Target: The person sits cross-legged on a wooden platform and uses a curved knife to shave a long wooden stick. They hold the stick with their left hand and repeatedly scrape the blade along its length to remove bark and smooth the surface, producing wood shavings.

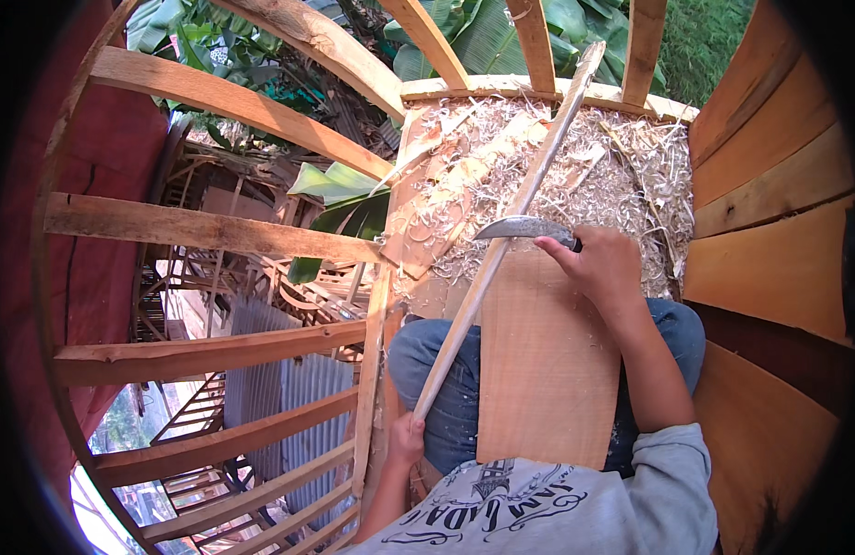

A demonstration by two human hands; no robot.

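A long, narrow wooden strip (473,301) slants from my lap up toward the far railing. My left hand (406,438) is closed round its near end, by my left knee. In my right hand (601,264) is a curved knife (529,228), gripped by its dark handle with the thumb along it. The blade lies across the strip at about mid-length, its tip pointing left. Under the strip, a flat wooden board (549,370) rests on my lap between my knees and reaches up to my shirt.
Curly wood shavings (557,166) cover the floor ahead. Wooden slats form a railing (215,227) at the left and far side, with a drop to roofs and corrugated sheets (289,388) beyond. A plank wall (769,268) rises close at the right.
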